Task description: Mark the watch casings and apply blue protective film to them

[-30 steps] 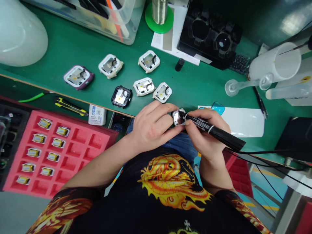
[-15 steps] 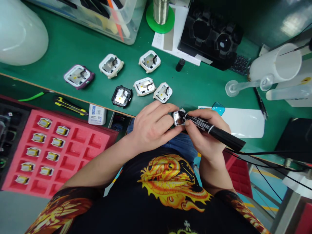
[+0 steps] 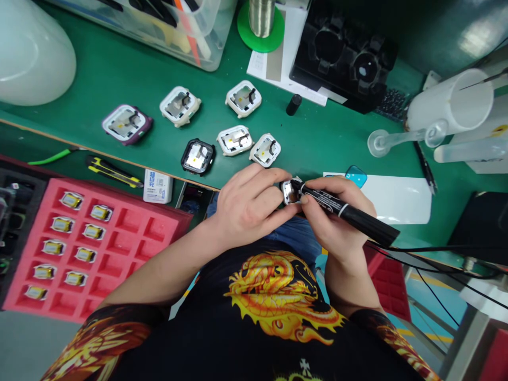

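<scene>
My left hand (image 3: 254, 203) is closed around a small watch case (image 3: 290, 193) at the bench's front edge, gripping it between thumb and fingers. A black marker pen (image 3: 337, 208) is pinched in my right hand (image 3: 343, 211), its tip at the inside of that case. Part of the case is hidden by my fingers and the pen. Beyond my left hand lie several open watch cases: a white one (image 3: 265, 150), a cream one (image 3: 235, 141), a black one (image 3: 198, 156) and a purple one (image 3: 126, 124). The pen's black cap (image 3: 293, 105) stands apart on the green bench.
Left of my lap is a pink foam tray (image 3: 123, 219) with several yellow parts. A clear bin (image 3: 214, 58) of tools and a green solder spool (image 3: 243, 32) stand at the back. A white sheet (image 3: 405, 200) lies right, near a white cup (image 3: 428, 100). Black cables (image 3: 420, 248) cross the right edge.
Both hands, the watch case and the marker hold almost the same position. The view has shifted very slightly.
</scene>
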The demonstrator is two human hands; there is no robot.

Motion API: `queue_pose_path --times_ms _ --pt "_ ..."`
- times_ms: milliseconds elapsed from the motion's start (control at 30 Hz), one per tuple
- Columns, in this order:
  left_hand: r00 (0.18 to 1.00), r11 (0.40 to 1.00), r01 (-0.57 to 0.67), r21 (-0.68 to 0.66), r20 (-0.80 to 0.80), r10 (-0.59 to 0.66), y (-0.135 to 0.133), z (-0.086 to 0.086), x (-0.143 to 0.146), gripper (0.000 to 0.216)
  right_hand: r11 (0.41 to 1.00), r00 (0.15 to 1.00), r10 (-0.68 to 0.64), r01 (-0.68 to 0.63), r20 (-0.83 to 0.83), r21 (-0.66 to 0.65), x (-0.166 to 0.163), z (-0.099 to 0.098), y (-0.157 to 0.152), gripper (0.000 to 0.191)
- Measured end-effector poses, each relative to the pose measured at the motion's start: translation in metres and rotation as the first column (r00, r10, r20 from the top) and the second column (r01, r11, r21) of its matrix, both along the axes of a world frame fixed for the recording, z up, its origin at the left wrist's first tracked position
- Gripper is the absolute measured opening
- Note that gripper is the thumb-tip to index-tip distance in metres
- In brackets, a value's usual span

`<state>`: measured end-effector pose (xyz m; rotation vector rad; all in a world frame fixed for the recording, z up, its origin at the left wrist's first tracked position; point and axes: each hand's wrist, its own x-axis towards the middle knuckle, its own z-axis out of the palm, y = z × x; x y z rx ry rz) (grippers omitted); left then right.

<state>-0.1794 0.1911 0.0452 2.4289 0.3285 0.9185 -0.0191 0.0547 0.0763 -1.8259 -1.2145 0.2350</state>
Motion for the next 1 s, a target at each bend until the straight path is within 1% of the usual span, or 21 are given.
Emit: queue_pose_path --times_ms 100,300,500,667,833,1000 --pt "1.000 1.000 -0.005 -0.003 -0.001 0.005 -0.0003 0.0003 0.0001 0.026 1.000 1.000 0.009 -0.009 0.020 -0.023 0.0007 0.0000 -0.0003 0.015" --pt "1.000 1.000 -0.008 0.003 -0.005 0.008 -0.0004 0.0009 0.0007 0.027 1.000 1.000 0.001 -0.001 0.005 -0.030 0.0012 0.0004 -0.0007 0.016" --pt "1.000 1.000 -0.003 0.008 0.008 0.003 0.0002 0.0006 0.0010 0.027 1.000 1.000 0.018 -0.018 -0.013 0.002 0.0015 0.0006 -0.0002 0.017" --pt "1.000 1.000 -0.009 0.001 0.002 0.009 -0.0002 0.0006 0.0006 0.027 1.000 1.000 0.000 0.000 -0.003 -0.009 0.0008 0.0001 0.0010 0.016" --pt "1.000 1.000 0.000 -0.001 0.005 0.000 -0.0003 0.0010 0.0007 0.026 0.999 1.000 0.021 -0.021 -0.010 0.046 0.0004 -0.0002 0.0030 0.015" --pt "1.000 1.000 -0.001 -0.008 0.004 0.001 -0.0004 0.0008 0.0008 0.023 0.999 0.999 0.034 -0.034 0.002 0.036 0.0009 0.0005 0.0038 0.015"
